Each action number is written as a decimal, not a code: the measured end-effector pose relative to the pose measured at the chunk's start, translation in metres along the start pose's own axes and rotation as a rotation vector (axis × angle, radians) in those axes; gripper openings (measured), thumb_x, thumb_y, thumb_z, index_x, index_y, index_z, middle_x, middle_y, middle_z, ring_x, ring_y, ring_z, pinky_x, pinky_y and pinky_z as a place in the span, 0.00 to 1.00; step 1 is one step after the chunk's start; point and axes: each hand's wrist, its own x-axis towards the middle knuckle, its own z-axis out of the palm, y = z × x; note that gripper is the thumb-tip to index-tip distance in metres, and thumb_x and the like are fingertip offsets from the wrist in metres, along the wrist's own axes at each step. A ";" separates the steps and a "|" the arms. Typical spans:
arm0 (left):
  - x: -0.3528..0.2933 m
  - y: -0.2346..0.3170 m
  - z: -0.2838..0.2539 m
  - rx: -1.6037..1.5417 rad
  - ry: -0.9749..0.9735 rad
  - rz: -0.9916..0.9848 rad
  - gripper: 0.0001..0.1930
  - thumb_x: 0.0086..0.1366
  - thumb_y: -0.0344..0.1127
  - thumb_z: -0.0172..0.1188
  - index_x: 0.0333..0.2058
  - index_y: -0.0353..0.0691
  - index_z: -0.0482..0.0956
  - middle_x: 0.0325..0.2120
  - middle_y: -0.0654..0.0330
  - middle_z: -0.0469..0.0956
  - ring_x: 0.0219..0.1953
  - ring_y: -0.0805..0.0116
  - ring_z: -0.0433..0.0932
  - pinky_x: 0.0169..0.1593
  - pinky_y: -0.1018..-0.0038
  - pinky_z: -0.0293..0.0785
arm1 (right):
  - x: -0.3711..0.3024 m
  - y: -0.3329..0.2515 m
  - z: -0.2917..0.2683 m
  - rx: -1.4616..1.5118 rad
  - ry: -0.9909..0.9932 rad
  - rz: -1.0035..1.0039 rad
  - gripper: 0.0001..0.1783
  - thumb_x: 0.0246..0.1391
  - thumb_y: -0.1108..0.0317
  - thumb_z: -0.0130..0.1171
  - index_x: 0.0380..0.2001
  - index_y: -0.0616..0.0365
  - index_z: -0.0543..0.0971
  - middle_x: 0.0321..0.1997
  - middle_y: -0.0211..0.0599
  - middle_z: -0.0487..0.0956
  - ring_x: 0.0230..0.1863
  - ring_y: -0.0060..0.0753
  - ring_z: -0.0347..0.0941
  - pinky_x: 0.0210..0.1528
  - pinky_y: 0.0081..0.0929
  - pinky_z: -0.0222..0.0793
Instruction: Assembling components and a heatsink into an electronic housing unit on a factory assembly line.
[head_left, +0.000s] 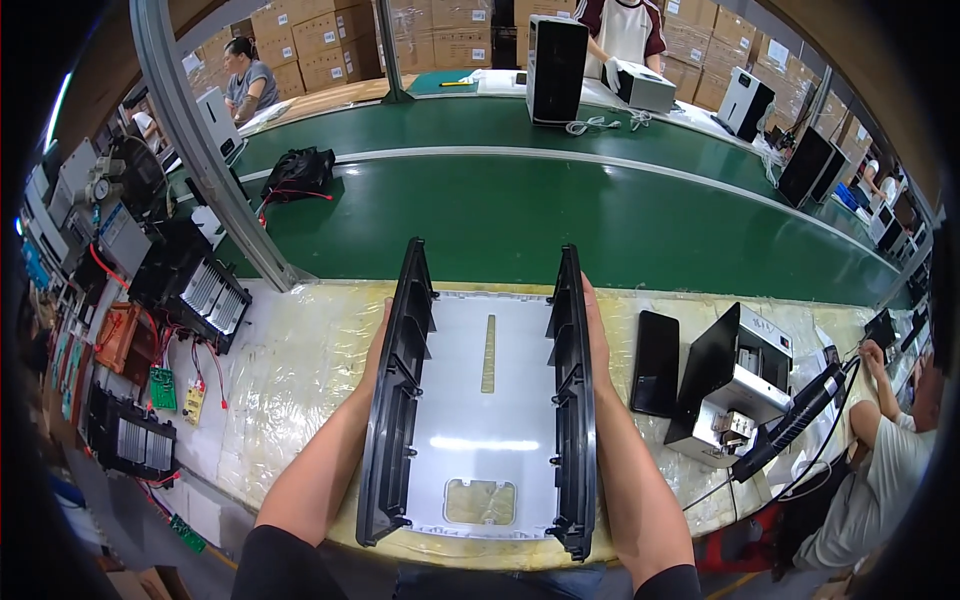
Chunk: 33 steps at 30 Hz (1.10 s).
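Your left hand (378, 352) and right hand (596, 340) press flat on the outer sides of the black-walled housing (487, 400) between them on the table (300, 360), its long axis pointing away from you.

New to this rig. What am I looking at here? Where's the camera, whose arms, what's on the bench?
There is no robot here: a person works with bare hands. The single picture comes from a wide fisheye camera worn on that person's head, looking down, so straight edges bend near the rim and the forearms enter from below.

The left hand and right hand press from outside on the two black ribbed plastic side panels, which stand upright along the edges of a flat white rectangular panel. This lies on a workbench covered in clear plastic film.

Behind runs a green conveyor belt. A black finned module with red wires sits to the left, and an open metal housing to the right. Other people work nearby.
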 end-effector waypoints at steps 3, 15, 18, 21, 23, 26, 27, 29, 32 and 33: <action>-0.002 0.003 -0.002 -0.081 0.040 -0.034 0.30 0.73 0.68 0.40 0.47 0.48 0.77 0.28 0.73 0.70 0.28 0.83 0.67 0.32 0.82 0.66 | 0.002 0.004 -0.003 0.052 0.066 0.048 0.29 0.75 0.51 0.36 0.70 0.54 0.62 0.44 0.22 0.74 0.39 0.13 0.69 0.43 0.14 0.67; -0.044 0.054 0.030 0.151 -0.211 0.479 0.49 0.63 0.65 0.55 0.73 0.42 0.50 0.69 0.54 0.58 0.67 0.62 0.64 0.67 0.70 0.62 | -0.008 -0.056 0.023 0.107 -0.005 -0.144 0.44 0.64 0.49 0.51 0.74 0.58 0.50 0.74 0.47 0.56 0.73 0.42 0.54 0.74 0.36 0.49; -0.052 0.067 0.033 0.168 -0.232 0.389 0.52 0.56 0.57 0.61 0.73 0.40 0.48 0.71 0.52 0.53 0.70 0.60 0.60 0.70 0.68 0.58 | -0.009 -0.064 0.018 0.055 -0.049 -0.090 0.48 0.57 0.55 0.56 0.75 0.56 0.48 0.76 0.49 0.53 0.75 0.44 0.50 0.76 0.37 0.44; -0.044 0.070 0.027 0.162 -0.207 0.426 0.52 0.53 0.52 0.62 0.73 0.39 0.49 0.70 0.51 0.54 0.69 0.60 0.61 0.69 0.67 0.60 | -0.006 -0.068 0.009 0.097 -0.051 -0.057 0.50 0.53 0.58 0.58 0.75 0.55 0.48 0.76 0.51 0.52 0.75 0.45 0.51 0.76 0.38 0.43; -0.044 0.072 0.026 0.202 -0.192 0.519 0.52 0.53 0.51 0.62 0.73 0.38 0.49 0.69 0.50 0.56 0.69 0.59 0.62 0.68 0.66 0.62 | -0.005 -0.070 0.008 0.084 -0.039 -0.039 0.53 0.49 0.53 0.60 0.75 0.53 0.50 0.77 0.55 0.50 0.77 0.45 0.48 0.76 0.36 0.43; -0.049 0.074 0.033 0.140 -0.240 0.469 0.50 0.54 0.50 0.64 0.72 0.38 0.52 0.67 0.50 0.58 0.67 0.61 0.61 0.70 0.69 0.55 | -0.005 -0.065 0.006 0.061 -0.055 -0.069 0.49 0.51 0.56 0.58 0.75 0.55 0.52 0.76 0.51 0.53 0.75 0.43 0.51 0.75 0.35 0.44; -0.049 0.071 0.034 0.114 -0.250 0.439 0.50 0.54 0.51 0.64 0.72 0.38 0.53 0.67 0.52 0.59 0.67 0.62 0.62 0.69 0.69 0.56 | -0.005 -0.064 0.007 0.058 -0.077 -0.082 0.46 0.54 0.59 0.57 0.74 0.55 0.52 0.75 0.47 0.56 0.74 0.41 0.53 0.75 0.34 0.45; -0.047 0.066 0.033 0.088 -0.259 0.409 0.50 0.54 0.52 0.63 0.71 0.38 0.53 0.66 0.53 0.59 0.66 0.63 0.63 0.69 0.69 0.57 | -0.005 -0.062 0.010 0.065 -0.093 -0.077 0.45 0.55 0.60 0.56 0.74 0.55 0.54 0.74 0.45 0.59 0.73 0.39 0.55 0.74 0.32 0.47; -0.042 0.061 0.031 0.116 -0.243 0.440 0.51 0.54 0.53 0.62 0.72 0.38 0.51 0.66 0.52 0.61 0.64 0.62 0.68 0.65 0.69 0.67 | -0.006 -0.061 0.012 0.085 -0.103 -0.062 0.41 0.56 0.62 0.55 0.73 0.56 0.57 0.71 0.41 0.63 0.69 0.34 0.60 0.71 0.28 0.51; -0.043 0.061 0.030 0.115 -0.242 0.446 0.51 0.54 0.54 0.62 0.72 0.39 0.51 0.66 0.53 0.61 0.64 0.63 0.68 0.65 0.69 0.67 | -0.007 -0.062 0.013 0.102 -0.102 -0.053 0.40 0.57 0.63 0.54 0.72 0.56 0.58 0.69 0.39 0.65 0.66 0.31 0.63 0.69 0.25 0.54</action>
